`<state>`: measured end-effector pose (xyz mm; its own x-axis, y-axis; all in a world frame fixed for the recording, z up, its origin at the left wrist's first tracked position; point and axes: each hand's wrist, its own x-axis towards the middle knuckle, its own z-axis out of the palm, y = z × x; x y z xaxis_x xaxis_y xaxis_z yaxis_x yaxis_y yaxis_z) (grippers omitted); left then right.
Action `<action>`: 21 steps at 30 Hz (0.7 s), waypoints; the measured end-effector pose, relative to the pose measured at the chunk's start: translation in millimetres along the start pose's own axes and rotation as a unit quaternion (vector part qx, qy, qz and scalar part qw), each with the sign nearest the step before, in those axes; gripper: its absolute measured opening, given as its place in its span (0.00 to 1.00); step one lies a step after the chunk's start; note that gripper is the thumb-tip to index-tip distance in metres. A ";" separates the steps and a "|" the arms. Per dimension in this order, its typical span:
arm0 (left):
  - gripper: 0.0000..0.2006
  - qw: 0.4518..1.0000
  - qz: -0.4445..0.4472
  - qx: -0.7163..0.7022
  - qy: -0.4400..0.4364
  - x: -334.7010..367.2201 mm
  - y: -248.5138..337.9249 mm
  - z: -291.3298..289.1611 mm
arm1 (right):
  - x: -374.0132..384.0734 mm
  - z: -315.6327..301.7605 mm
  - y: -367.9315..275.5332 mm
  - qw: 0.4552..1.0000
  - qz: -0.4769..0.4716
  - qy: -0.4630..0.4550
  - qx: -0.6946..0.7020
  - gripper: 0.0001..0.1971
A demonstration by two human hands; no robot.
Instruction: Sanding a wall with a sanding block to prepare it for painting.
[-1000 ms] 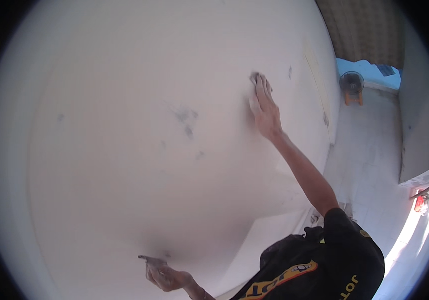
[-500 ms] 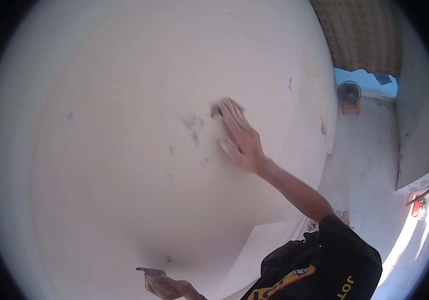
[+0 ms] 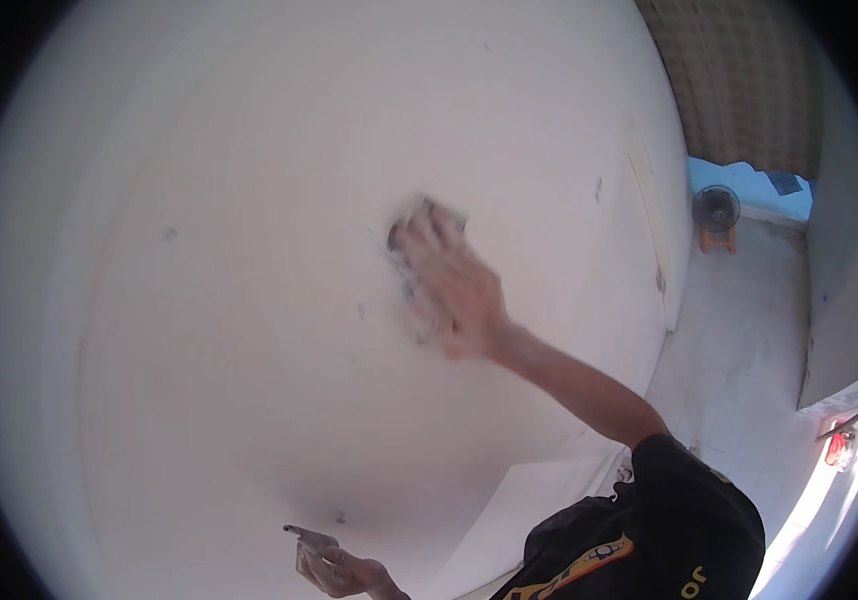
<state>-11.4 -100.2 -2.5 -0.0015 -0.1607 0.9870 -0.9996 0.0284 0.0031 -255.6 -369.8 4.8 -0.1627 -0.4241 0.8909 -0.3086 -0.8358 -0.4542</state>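
My right hand (image 3: 454,285), smeared by motion, lies flat with fingers stretched against the pale wall (image 3: 249,250). Under its fingertips is a dark piece of what looks like sandpaper (image 3: 429,212), its edges showing on both sides; the rest is hidden beneath the fingers. Grey marks on the wall are partly covered by this hand. Low in the view, my left hand (image 3: 337,574) is closed round a flat grey scraper-like tool (image 3: 312,538), held up with its dark end pointing up and left. Its grip end is hidden in the hand.
Small grey spots dot the wall, one of them a spot (image 3: 171,233) at the left. Off to the right are a tiled floor (image 3: 719,330), a fan (image 3: 717,209) on an orange stool (image 3: 717,240), a brown curtain (image 3: 739,80) and a red object (image 3: 838,450) beside a stick.
My right hand has slid left and slightly down with the sandpaper, covering grey marks that showed before. My left hand keeps its hold on the tool. The whole view has shifted slightly.
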 end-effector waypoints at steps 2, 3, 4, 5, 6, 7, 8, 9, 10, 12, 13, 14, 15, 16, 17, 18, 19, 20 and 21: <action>0.17 0.999 0.007 0.029 0.034 3.7 3.9 1.4 | -29.0 -1.3 -12.0 0.999 -0.016 -0.021 0.045 0.31; 0.17 0.999 0.007 0.027 0.040 4.7 8.6 4.0 | -48.0 -7.3 -1.1 0.997 -0.025 -0.067 0.015 0.30; 0.16 0.999 0.008 0.033 0.032 6.0 14.7 6.4 | -55.4 -11.0 8.6 0.993 -0.034 -0.113 -0.016 0.30; 0.16 0.999 0.008 0.041 0.020 6.9 17.5 5.6 | -44.7 -11.4 14.8 0.993 -0.034 -0.113 -0.017 0.30; 0.16 0.999 0.007 0.040 0.020 5.3 14.3 6.6 | -23.8 -10.1 27.3 0.999 0.000 -0.023 -0.028 0.27; 0.16 0.999 0.014 0.039 0.003 2.7 9.0 4.8 | -3.3 -10.6 35.2 0.996 0.035 0.066 -0.041 0.25; 0.15 0.999 0.020 0.040 -0.013 1.4 7.0 3.0 | 17.9 -5.0 39.2 0.996 0.035 0.064 -0.041 0.25; 0.15 0.999 0.020 0.042 -0.013 1.3 7.8 2.0 | 39.7 6.5 41.8 0.990 0.009 0.140 0.002 0.22; 0.15 1.000 -0.003 0.026 -0.002 0.5 9.0 3.6 | 51.0 12.8 43.6 0.975 -0.020 0.218 0.045 0.19; 0.15 1.000 -0.025 0.010 0.014 1.1 12.9 7.5 | 35.5 15.8 35.7 0.979 0.017 0.195 0.050 0.18; 0.14 0.999 -0.024 0.032 0.026 2.0 15.7 7.0 | 24.7 21.2 33.1 0.982 0.059 0.168 0.060 0.16; 0.13 0.998 -0.023 0.050 0.039 6.2 19.1 6.3 | 13.2 20.0 43.3 0.982 0.056 0.169 0.062 0.16; 0.13 0.998 -0.022 0.046 0.043 9.8 22.7 5.2 | -3.2 13.6 62.7 0.984 -0.056 0.165 0.036 0.17; 0.15 0.997 -0.012 0.054 0.058 11.7 28.0 3.9 | -9.3 8.4 74.9 0.973 -0.167 0.157 0.008 0.18; 0.17 0.995 -0.002 0.064 0.074 10.8 30.4 3.1 | 6.9 -0.7 69.5 0.973 -0.170 0.158 0.008 0.18; 0.17 0.995 -0.003 0.063 0.077 9.0 30.0 4.5 | 29.5 -11.0 67.1 0.985 0.059 0.158 0.039 0.17; 0.18 0.994 -0.010 0.071 0.083 6.8 29.3 3.6 | 47.3 -19.1 59.6 0.944 0.287 0.149 0.065 0.17; 0.18 0.993 -0.015 0.077 0.089 6.5 29.0 2.8 | 61.6 -13.6 49.2 0.944 0.286 0.150 0.062 0.17; 0.18 0.993 -0.016 0.073 0.090 7.1 29.3 2.3 | 78.3 -1.6 35.6 0.950 0.230 0.187 0.098 0.15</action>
<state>-40.7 -102.8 4.2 0.0221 0.0192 0.9996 -0.9924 -0.1203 0.0243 -280.8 -432.2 58.5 -0.5714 -0.6375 0.5169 0.0502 -0.6558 -0.7533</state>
